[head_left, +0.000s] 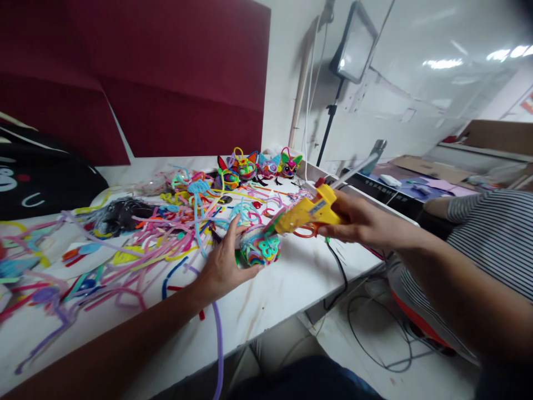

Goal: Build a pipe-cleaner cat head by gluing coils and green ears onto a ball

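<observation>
A round, multicoloured pipe-cleaner craft piece [260,247] with a turquoise flower shape rests low over the white table. My left hand [227,261] grips its left side, thumb along the near edge and fingers behind it. My right hand [353,219] is wrapped round the handle of a yellow glue gun [306,214]. A white glue stick [356,169] projects from the gun's back. The gun points left and down, its tip at the upper right of the craft piece; whether they touch is unclear.
Loose pipe cleaners [145,244] cover the left of the white table [287,294]. Several finished colourful figures [268,165] stand at the back. A black cable [339,266] hangs over the front edge. A person in a striped sleeve [491,233] sits at the right.
</observation>
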Demonstrator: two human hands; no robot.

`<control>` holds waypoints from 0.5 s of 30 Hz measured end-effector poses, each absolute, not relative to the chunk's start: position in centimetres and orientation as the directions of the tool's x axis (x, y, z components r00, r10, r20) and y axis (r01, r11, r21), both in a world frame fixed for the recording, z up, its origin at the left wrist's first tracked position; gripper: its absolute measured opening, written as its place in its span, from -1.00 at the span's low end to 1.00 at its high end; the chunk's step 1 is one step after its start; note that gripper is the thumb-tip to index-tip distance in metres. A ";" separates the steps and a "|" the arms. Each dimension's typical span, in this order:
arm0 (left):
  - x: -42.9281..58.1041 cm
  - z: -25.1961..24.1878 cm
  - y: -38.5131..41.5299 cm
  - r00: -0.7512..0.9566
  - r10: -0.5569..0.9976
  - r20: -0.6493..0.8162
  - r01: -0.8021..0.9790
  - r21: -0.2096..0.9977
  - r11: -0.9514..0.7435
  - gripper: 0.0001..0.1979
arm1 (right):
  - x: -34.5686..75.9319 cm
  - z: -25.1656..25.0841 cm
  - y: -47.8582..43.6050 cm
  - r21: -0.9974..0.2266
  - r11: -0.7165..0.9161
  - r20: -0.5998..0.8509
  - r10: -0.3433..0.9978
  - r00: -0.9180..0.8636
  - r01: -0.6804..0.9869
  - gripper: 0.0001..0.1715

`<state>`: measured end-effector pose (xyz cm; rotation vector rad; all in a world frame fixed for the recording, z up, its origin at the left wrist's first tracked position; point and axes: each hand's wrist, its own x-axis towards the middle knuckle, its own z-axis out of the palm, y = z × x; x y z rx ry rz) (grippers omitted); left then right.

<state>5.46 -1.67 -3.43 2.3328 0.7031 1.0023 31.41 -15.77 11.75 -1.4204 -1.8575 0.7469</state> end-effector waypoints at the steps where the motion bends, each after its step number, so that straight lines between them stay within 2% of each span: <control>1: 5.4 -3.4 -1.7 0.594 0.631 0.499 0.260 0.623 -0.738 0.18 | 31.9 11.2 -16.2 -0.832 0.161 0.092 0.984 -0.154 0.531 -0.63; 5: 5.4 -3.5 -1.7 0.593 0.627 0.506 0.251 0.623 -0.740 0.18 | 33.2 8.0 -17.3 -0.906 -0.146 -0.184 0.981 -0.061 0.396 -0.52; 9: 5.4 -3.6 -1.6 0.593 0.631 0.500 0.256 0.626 -0.737 0.18 | 33.5 4.4 -17.0 -0.890 -0.255 -0.295 0.954 -0.052 0.377 -0.38; 11: 5.4 -3.6 -1.6 0.592 0.635 0.496 0.258 0.630 -0.732 0.18 | 33.6 3.0 -16.5 -0.873 -0.258 -0.305 0.951 -0.051 0.413 -0.36; 13: 5.3 -3.6 -1.6 0.591 0.633 0.501 0.251 0.631 -0.734 0.18 | 33.8 2.2 -16.0 -0.828 -0.201 -0.255 0.966 -0.033 0.524 -0.40; 15: 5.3 -3.6 -1.6 0.591 0.629 0.505 0.243 0.632 -0.736 0.17 | 33.9 1.9 -15.6 -0.702 -0.118 -0.168 0.986 -0.003 0.703 -0.50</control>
